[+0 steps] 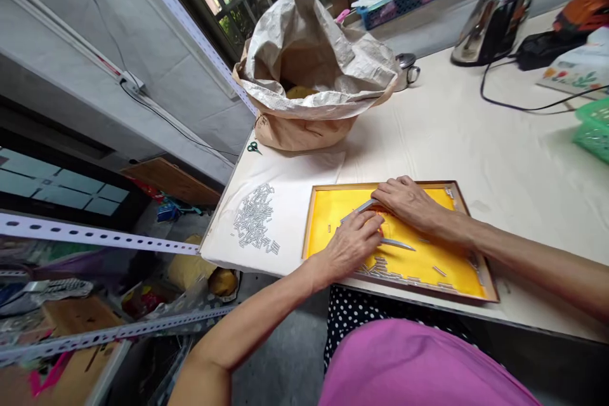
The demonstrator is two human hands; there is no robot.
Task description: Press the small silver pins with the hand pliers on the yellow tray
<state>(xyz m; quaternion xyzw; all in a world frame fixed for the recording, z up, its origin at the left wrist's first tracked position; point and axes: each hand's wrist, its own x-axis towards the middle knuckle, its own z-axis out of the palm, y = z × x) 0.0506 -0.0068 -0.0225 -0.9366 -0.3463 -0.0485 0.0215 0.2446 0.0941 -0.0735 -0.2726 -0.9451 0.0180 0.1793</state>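
Note:
Both my hands work over a shallow brown-rimmed tray with a yellow bottom. My left hand is closed, its fingers bent down at the tray's middle. A slim silver pointed tool sticks out to the right from under those fingers. My right hand curls over the end of a flat grey strip, which slants down toward my left hand. Fingertips hide most of what lies between the hands. Small clear tubes lie along the tray's near side, and a single tube rests farther right.
Left of the tray is a pile of similar small tubes. Green-handled scissors lie beyond it, beside a large open paper sack. A kettle with a cord and a green basket stand at the right. The table's left edge is near the pile.

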